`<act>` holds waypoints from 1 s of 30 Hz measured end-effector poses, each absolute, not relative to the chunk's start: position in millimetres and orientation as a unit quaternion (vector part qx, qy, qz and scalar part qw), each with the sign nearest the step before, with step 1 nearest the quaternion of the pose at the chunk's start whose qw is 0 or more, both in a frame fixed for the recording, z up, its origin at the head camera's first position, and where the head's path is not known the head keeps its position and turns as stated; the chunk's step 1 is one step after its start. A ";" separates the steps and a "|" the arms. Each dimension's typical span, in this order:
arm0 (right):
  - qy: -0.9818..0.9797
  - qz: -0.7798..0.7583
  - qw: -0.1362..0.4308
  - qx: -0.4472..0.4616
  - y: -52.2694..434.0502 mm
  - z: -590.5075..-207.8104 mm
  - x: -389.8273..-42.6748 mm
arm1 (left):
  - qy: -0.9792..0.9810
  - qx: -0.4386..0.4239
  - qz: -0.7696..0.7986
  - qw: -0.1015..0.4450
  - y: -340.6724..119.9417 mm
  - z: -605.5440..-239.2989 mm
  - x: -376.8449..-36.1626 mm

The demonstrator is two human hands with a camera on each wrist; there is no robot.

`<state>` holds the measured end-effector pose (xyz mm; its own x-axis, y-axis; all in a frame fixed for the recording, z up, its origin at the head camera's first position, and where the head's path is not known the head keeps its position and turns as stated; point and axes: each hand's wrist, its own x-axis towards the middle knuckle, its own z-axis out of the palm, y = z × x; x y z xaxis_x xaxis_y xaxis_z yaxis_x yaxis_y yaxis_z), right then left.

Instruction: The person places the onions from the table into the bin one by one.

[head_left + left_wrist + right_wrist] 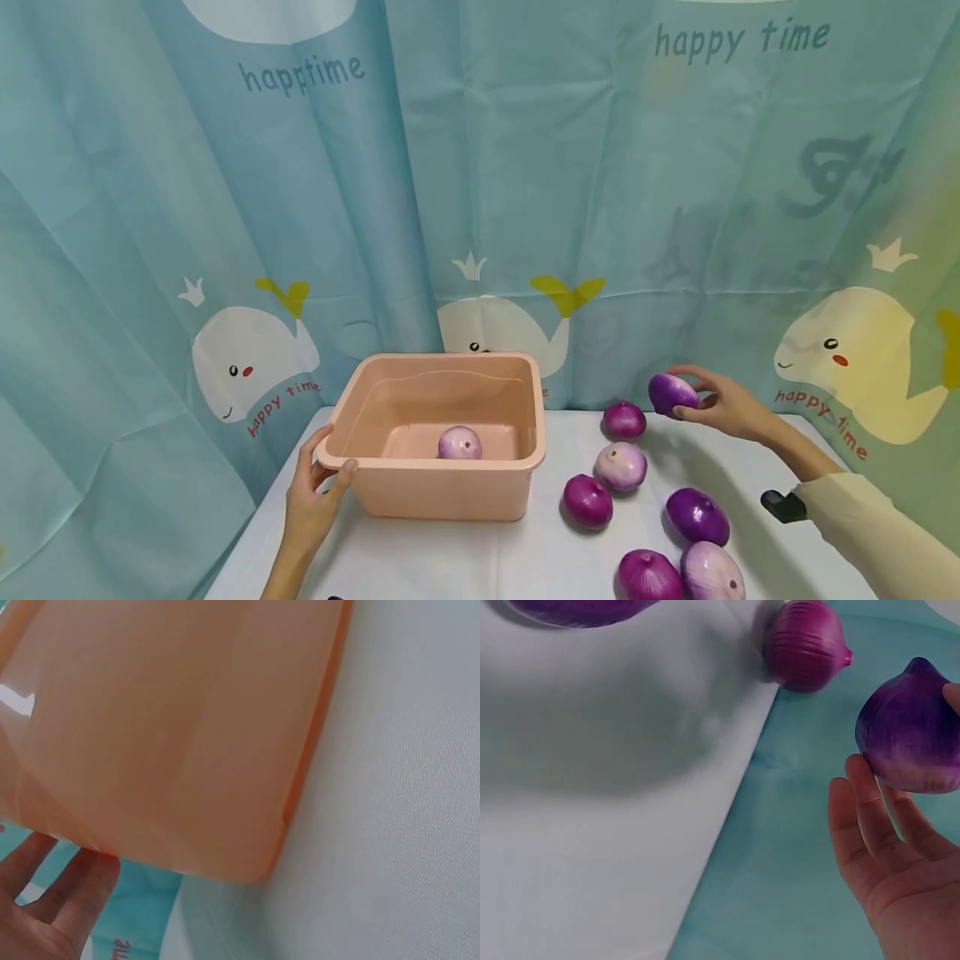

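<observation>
Closest to me, at the near right edge of the white table (465, 558), two onions (678, 573) sit side by side, one dark purple and one pale. A little farther back are three more, near the middle of the right side.

My left hand (311, 492) is at the near left corner of the pink tub (442, 500). Its thumb and fingers curl over the rim there and hold the tub steady. Inside the tub lies one pale onion (460, 442), on the floor near the front wall.

My right hand (723, 404) is farther off, up by the far right edge of the table. Its fingertips pinch a purple onion (672, 393) and hold it in the air. Another dark onion (624, 419) sits on the table just beside it.

I think I am at the carrying step. Next I must swing this onion left, over the tub's rim, and let go gently.

The right wrist view shows the held onion's (911, 735) pointy tip and my fingers (870, 817) under it, which the head view does not. The left wrist view shows only the tub's smooth side wall (172, 735) and my fingers (67, 892) low beside it, no onions at all.
</observation>
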<state>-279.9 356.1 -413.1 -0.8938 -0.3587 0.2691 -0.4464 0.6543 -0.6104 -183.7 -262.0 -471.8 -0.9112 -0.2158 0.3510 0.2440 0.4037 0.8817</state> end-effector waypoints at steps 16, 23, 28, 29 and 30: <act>-0.891 0.353 0.044 0.283 322.4 -358.4 -283.2 | -0.782 0.001 -0.595 0.187 -255.3 -461.5 -179.9; -0.878 0.371 -0.007 0.302 275.8 -324.7 -297.7 | -0.782 0.021 -0.599 0.170 -254.6 -459.9 -177.8; -0.877 0.360 -0.033 0.316 233.5 -307.4 -306.1 | -0.784 0.027 -0.597 0.170 -254.8 -461.3 -176.5; -0.878 0.356 -0.038 0.318 225.0 -304.7 -307.6 | -0.785 0.031 -0.595 0.170 -254.4 -461.3 -176.0; -0.877 0.354 -0.043 0.322 216.7 -302.2 -309.0 | -0.786 0.034 -0.594 0.169 -254.3 -461.5 -175.6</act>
